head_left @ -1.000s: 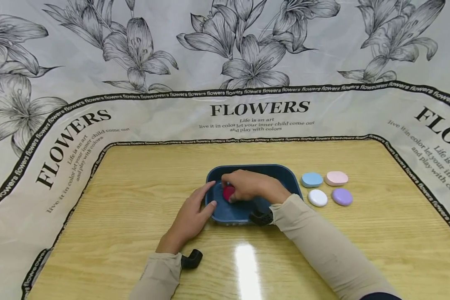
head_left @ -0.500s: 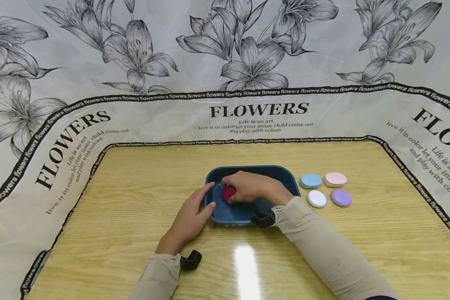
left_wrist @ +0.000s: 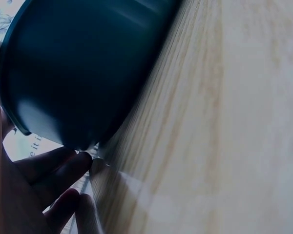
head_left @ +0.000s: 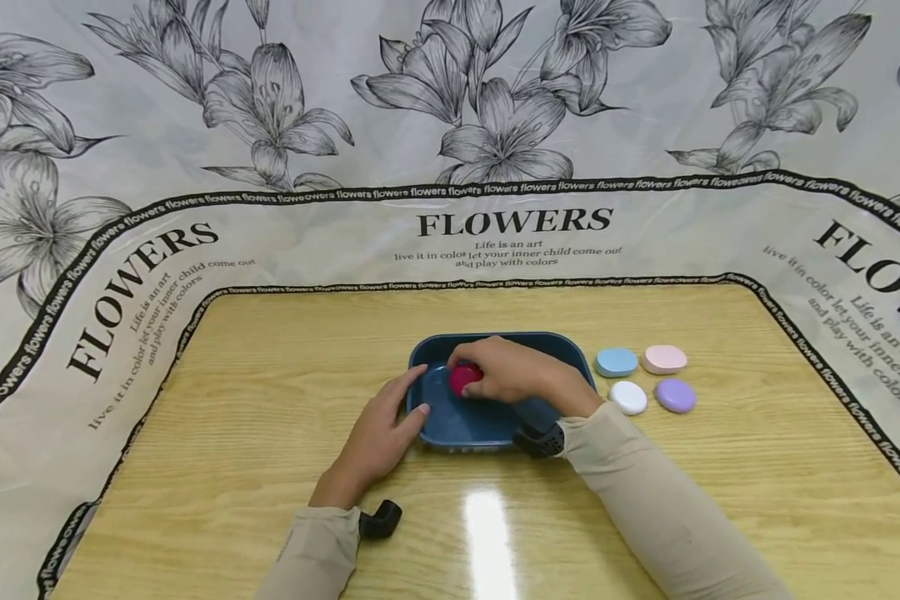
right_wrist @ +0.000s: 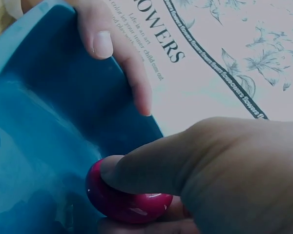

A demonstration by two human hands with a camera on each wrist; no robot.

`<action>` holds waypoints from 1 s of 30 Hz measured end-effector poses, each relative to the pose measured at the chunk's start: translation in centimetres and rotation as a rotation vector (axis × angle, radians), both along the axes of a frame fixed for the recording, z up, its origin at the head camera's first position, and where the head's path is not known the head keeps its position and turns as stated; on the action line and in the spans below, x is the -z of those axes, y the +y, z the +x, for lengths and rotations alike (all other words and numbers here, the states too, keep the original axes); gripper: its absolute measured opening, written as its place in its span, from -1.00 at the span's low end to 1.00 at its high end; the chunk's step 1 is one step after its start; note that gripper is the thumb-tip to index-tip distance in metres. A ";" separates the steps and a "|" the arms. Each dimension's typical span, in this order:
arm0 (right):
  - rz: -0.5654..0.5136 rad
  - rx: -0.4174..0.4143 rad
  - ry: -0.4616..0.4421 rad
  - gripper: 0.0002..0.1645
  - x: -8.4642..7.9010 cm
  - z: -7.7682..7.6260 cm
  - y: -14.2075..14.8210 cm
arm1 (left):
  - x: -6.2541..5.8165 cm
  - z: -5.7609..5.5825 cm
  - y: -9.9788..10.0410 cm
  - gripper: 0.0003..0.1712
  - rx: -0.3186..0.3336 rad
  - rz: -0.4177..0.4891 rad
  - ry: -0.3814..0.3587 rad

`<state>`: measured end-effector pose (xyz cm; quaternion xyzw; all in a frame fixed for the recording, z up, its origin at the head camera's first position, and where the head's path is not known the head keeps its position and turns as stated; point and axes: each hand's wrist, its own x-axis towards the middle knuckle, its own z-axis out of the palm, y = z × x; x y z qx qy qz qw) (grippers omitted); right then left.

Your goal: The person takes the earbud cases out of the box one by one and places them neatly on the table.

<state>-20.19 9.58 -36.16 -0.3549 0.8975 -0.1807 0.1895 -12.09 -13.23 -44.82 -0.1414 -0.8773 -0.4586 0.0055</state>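
A dark blue rectangular tub (head_left: 457, 423) with rounded corners stands on the table. My left hand (head_left: 381, 433) holds its left end, with the thumb and a finger hooked over the rim; in the left wrist view other fingers (left_wrist: 71, 168) are at the outer wall (left_wrist: 78, 73). Inside the tub, my right hand (head_left: 508, 368) pinches a glossy, round crimson piece (head_left: 463, 380) with rounded edges. The right wrist view shows the thumb on top of this crimson piece (right_wrist: 129, 204) and fingers below it, partly hidden. It is close to the tub's floor; I cannot tell whether they touch.
Right of the tub lie a blue oval piece (head_left: 617, 362), a pink oval piece (head_left: 664, 359), a white round piece (head_left: 627, 397) and a purple round piece (head_left: 675, 396). Floral cloth (head_left: 330, 242) borders the wooden table (head_left: 270, 375) at the back and sides.
My right hand has shifted slightly right and back with the crimson piece, which shows more of its top. My left hand has stayed on the tub. The head view has drifted slightly.
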 end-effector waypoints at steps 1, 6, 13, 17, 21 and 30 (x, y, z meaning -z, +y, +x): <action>-0.008 0.005 0.005 -0.53 0.1 0.0 0.1 | 0.0 0.0 0.0 -0.38 0.000 -0.002 0.001; -0.046 0.031 0.021 -0.54 0.0 0.3 0.6 | -0.3 0.1 -0.1 -0.39 -0.006 -0.003 0.007; -0.122 0.094 0.007 -0.57 -0.2 0.8 1.7 | -0.1 0.1 -0.1 -0.38 -0.001 -0.004 0.008; -0.155 0.097 0.010 -0.56 0.0 0.8 2.1 | 0.2 0.2 -0.1 -0.38 -0.001 -0.006 0.005; -0.175 0.100 0.027 -0.55 0.2 1.0 2.4 | 0.4 0.3 0.0 -0.38 0.001 -0.004 0.001; -0.191 0.159 0.097 -0.51 -0.1 2.1 3.6 | 0.4 0.1 0.0 -0.38 -0.009 -0.015 0.020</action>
